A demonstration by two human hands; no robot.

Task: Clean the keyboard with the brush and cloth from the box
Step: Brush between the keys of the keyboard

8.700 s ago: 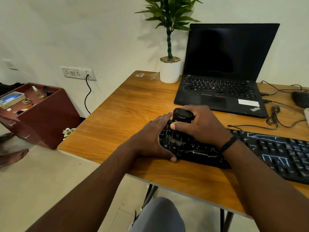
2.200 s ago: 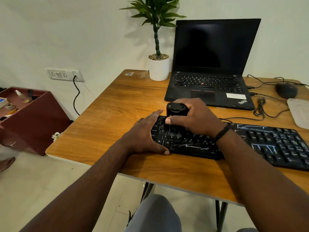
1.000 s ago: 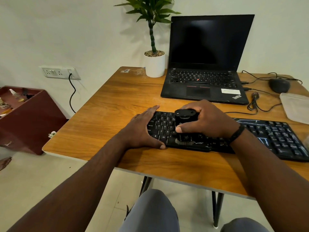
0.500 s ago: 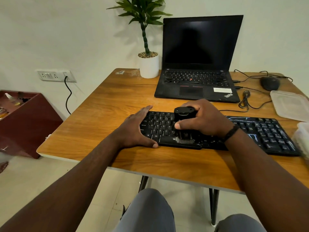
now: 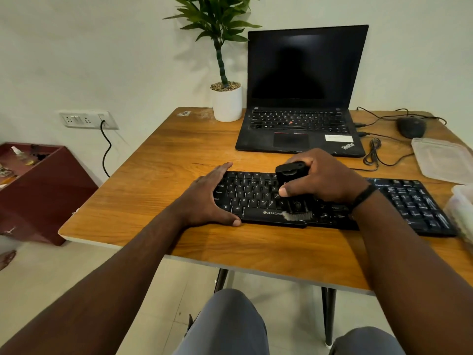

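Note:
A black keyboard (image 5: 256,196) lies along the near part of the wooden desk (image 5: 163,180). My right hand (image 5: 322,178) grips a black brush (image 5: 291,185) upright, its pale bristles resting on the keyboard's front edge near the spacebar. My left hand (image 5: 207,203) rests on the keyboard's left end, fingers straight over the keys and thumb at the front edge. No cloth shows. A clear plastic box (image 5: 463,208) sits at the right edge, partly cut off.
An open black laptop (image 5: 302,119) and a potted plant (image 5: 226,98) stand at the back. A mouse (image 5: 410,126), cables and a clear lid (image 5: 442,157) lie at the right. A dark red cabinet (image 5: 38,190) stands on the floor at the left.
The brush and my right hand have moved rightward along the keyboard, from its left end toward the middle front. My left hand stays on the left end.

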